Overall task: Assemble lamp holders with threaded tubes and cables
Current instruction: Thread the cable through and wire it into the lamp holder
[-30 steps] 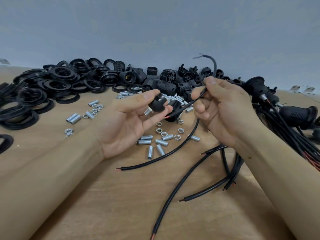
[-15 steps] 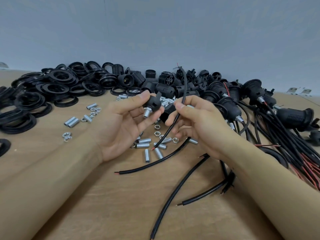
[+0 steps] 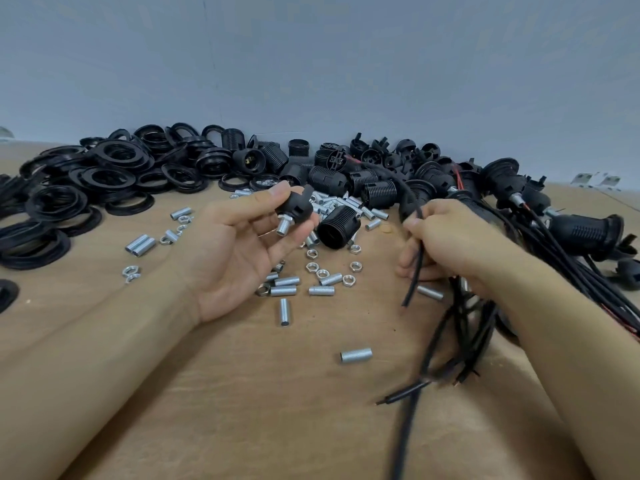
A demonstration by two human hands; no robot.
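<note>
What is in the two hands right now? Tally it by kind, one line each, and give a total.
Black lamp holder part, gripped in the left hand: 1
Metal threaded tube, sticking out of that part: 1
Black cable, pinched in the right hand: 1
Total: 3

Black lamp holder cap [image 3: 294, 206], silver threaded tube [image 3: 284, 226] protruding from its base toward lower left; held above surface. Black cable [image 3: 414, 268] hanging, bare end down, near tan surface [image 3: 242, 393]. Loose threaded tubes [image 3: 356, 355] scattered flat; ribbed holder body [image 3: 339, 227] on its side.
</note>
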